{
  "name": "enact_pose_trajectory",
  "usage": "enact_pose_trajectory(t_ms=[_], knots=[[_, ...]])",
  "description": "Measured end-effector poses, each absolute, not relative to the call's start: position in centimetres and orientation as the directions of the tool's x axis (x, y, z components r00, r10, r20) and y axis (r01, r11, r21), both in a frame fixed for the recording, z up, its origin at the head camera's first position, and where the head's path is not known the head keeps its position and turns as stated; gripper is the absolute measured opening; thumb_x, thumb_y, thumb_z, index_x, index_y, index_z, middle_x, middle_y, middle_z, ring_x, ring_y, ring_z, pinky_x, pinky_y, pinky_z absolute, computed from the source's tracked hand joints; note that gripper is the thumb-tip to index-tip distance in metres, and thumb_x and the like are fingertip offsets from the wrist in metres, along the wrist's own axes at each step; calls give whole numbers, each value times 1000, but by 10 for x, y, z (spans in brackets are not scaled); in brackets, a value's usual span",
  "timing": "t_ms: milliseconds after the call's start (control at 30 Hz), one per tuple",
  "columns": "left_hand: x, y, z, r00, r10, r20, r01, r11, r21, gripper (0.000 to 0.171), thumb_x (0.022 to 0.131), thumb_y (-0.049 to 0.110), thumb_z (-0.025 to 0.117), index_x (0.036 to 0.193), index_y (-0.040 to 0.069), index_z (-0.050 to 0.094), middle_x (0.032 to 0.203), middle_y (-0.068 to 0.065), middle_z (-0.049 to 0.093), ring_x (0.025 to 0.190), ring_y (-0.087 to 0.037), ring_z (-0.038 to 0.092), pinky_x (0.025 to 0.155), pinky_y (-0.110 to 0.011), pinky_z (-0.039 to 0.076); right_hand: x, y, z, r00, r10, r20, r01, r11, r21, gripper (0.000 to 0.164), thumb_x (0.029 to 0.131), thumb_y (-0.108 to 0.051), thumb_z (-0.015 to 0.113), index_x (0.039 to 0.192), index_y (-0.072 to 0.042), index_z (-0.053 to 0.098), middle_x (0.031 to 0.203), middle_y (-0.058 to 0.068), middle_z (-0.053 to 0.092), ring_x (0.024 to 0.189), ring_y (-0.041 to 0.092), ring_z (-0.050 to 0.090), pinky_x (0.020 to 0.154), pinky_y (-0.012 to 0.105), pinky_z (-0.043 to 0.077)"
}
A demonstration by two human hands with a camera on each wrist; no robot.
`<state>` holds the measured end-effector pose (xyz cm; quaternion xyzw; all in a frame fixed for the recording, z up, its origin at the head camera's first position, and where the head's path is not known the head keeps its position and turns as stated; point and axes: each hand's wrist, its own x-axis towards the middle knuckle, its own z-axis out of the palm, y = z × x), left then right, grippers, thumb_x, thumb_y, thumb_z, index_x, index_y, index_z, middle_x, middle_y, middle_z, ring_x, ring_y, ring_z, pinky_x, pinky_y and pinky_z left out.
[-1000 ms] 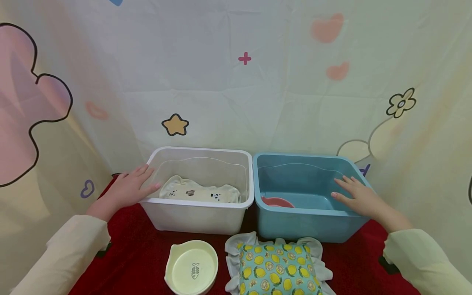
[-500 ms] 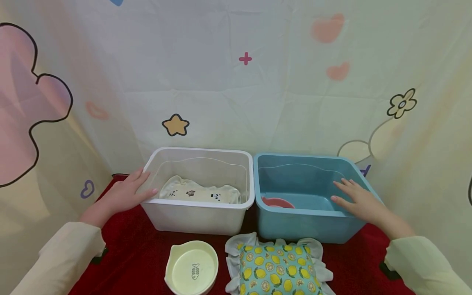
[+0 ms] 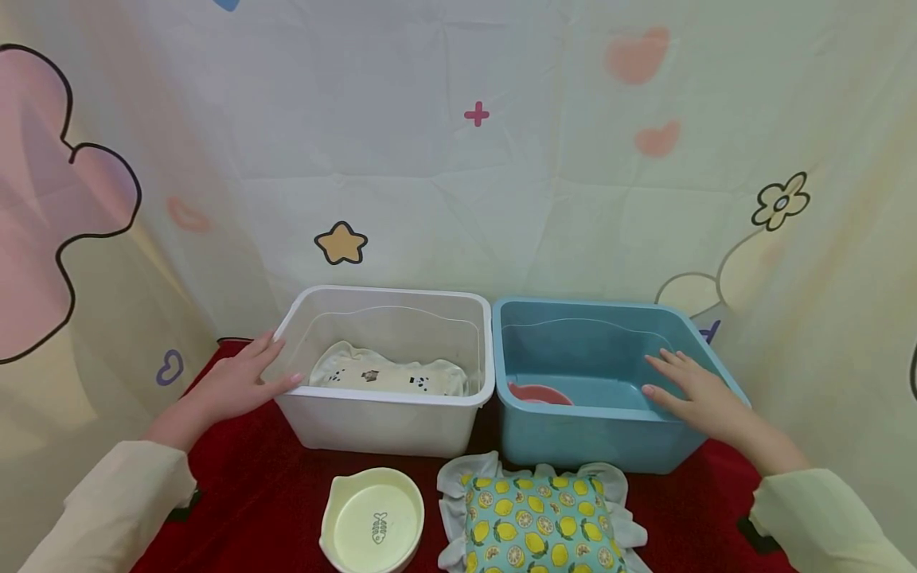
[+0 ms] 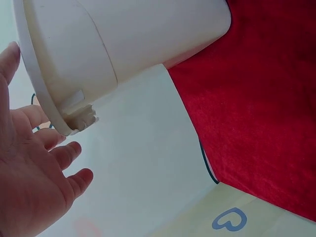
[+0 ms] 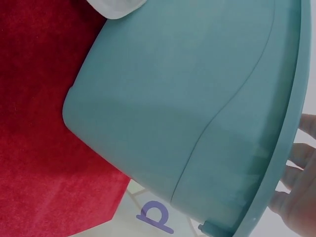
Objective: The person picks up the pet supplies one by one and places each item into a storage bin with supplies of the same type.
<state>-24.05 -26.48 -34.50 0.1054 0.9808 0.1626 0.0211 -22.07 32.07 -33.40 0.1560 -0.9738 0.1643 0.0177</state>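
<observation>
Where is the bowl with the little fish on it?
In the head view, the cream fish bowl sits low on the red cloth, in front of the white bin and left of the lemon cushion.

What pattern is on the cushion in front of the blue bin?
Yellow lemons on turquoise, with a white frill: cushion, clearest in the head view.

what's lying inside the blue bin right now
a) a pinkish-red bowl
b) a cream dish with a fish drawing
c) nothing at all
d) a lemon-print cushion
a: in the head view a pinkish-red bowl sits on the floor of the blue bin, near its left wall, while the lemon-print cushion and the cream fish dish lie on the red cloth in front of the bins.
</observation>
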Motion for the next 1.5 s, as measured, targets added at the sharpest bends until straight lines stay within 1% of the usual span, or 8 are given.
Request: enact_pose_trajectory(t_ms=[100,267,467,667,867,1133,1300,1500], knots=[[-239,-265,-345,-978,211,-4,198,926,322,89,80,62,44,140,3,15,144,-28,12,114,-46,41,86,-68,30,-219,319,-334,-948,-305,95,-319,892,-322,65,87,-41,50,135,0,32,139,31,23,126,51,17,89,71,20],[-237,-266,-347,-978,208,5,199,928,315,88,81,61,45,140,2,16,143,-28,12,112,-46,44,86,-68,31,-216,316,-334,-941,-319,110,-338,887,-314,65,86,-41,51,134,-1,33,140,29,24,126,50,18,90,70,21],[-236,-268,-348,-977,212,6,203,929,310,90,80,62,44,140,1,16,143,-28,13,113,-45,43,86,-67,32,-214,313,-333,-935,-330,129,-354,884,-306,64,86,-40,52,133,-1,35,140,29,25,126,49,19,91,69,22],[-233,-268,-347,-975,220,15,214,927,307,89,81,61,44,140,0,17,143,-27,15,118,-47,36,87,-66,32,-211,307,-332,-931,-338,140,-366,875,-317,62,86,-38,53,133,-1,36,140,28,25,127,48,19,91,69,22],[-231,-267,-349,-972,228,47,232,931,282,86,82,60,43,138,-1,21,143,-26,17,120,-47,34,89,-64,33,-208,301,-333,-924,-351,151,-382,868,-318,60,85,-36,55,133,-3,38,140,27,26,128,47,18,93,69,20],[-231,-267,-351,-971,227,76,239,941,240,85,83,60,42,138,-2,23,142,-28,20,127,-46,22,97,-65,20,-205,298,-334,-920,-359,154,-390,868,-307,60,85,-37,55,132,-3,40,139,26,29,128,46,20,93,68,21],[-230,-267,-351,-969,226,99,241,953,183,85,82,61,42,136,-3,27,139,-29,25,126,-46,23,98,-65,17,-203,294,-336,-912,-374,167,-408,861,-302,60,84,-38,55,131,-4,41,139,25,31,127,45,22,92,68,22],[-230,-267,-351,-968,213,136,232,962,146,83,82,60,43,133,-5,33,135,-30,32,124,-45,27,97,-64,21,-201,289,-339,-898,-396,193,-438,850,-292,58,83,-37,57,129,-4,43,137,24,34,126,45,25,91,68,25]])
